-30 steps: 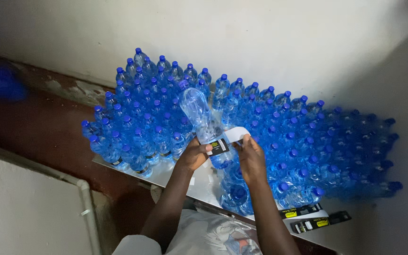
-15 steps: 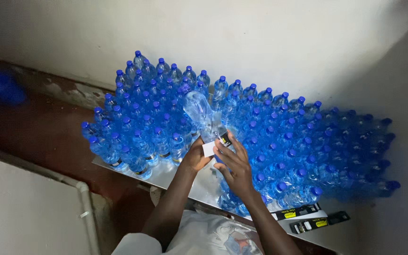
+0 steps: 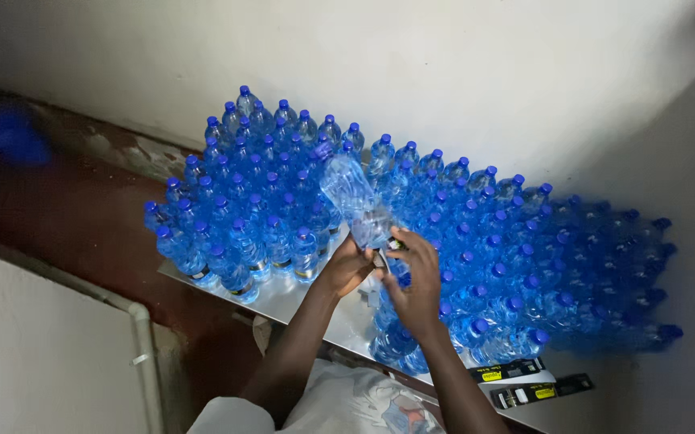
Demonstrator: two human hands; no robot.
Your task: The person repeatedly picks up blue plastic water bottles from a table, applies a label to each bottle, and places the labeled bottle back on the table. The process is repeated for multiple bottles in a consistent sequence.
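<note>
A clear plastic water bottle [image 3: 353, 197] with a blue cap is held tilted above the crowd of standing bottles, cap pointing up and left. My left hand [image 3: 347, 267] grips its lower end from the left. My right hand [image 3: 413, 283] wraps around the bottom part from the right, where a label band [image 3: 390, 244] shows between my fingers. Both hands touch the same bottle.
Several blue-capped water bottles [image 3: 259, 209] stand packed on a shiny metal table [image 3: 279, 299], spreading right to the wall [image 3: 685, 241]. Two dark label strips with yellow marks [image 3: 524, 382] lie at the table's near right. A white pipe [image 3: 145, 354] runs down at lower left.
My right hand has slid from the bottle's right side onto its lower end, closing over the label. The bottle stayed tilted in nearly the same place.
</note>
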